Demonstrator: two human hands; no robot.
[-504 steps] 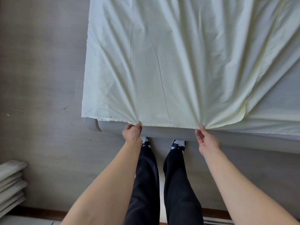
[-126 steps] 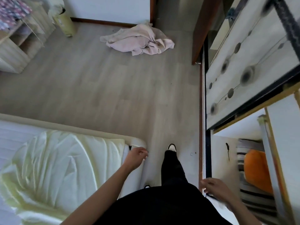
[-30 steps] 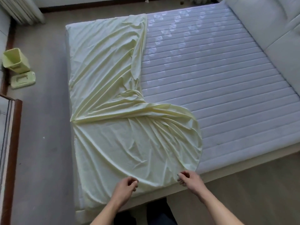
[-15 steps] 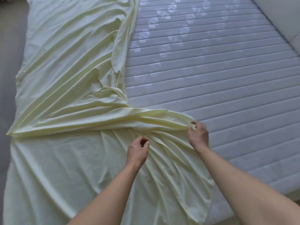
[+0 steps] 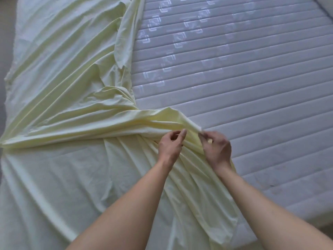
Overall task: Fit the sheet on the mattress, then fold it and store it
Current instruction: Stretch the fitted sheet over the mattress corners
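The pale yellow sheet (image 5: 68,109) lies bunched over the left part of the mattress (image 5: 252,91); the right part is bare. Both hands work at a folded ridge near the middle: the left hand (image 5: 170,143) pinches the cloth, and the right hand (image 5: 217,146) pinches its edge. I judge the fitting step is in hand. Next, the edge should be drawn toward the bare side.

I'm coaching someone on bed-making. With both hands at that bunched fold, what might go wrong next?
1. The pale yellow cotton sheet covers only one side; pulling its fold across the white quilted mattress may drag the fitted side loose.
2. The left hand and right hand pinch close together, so the cloth may stay twisted.
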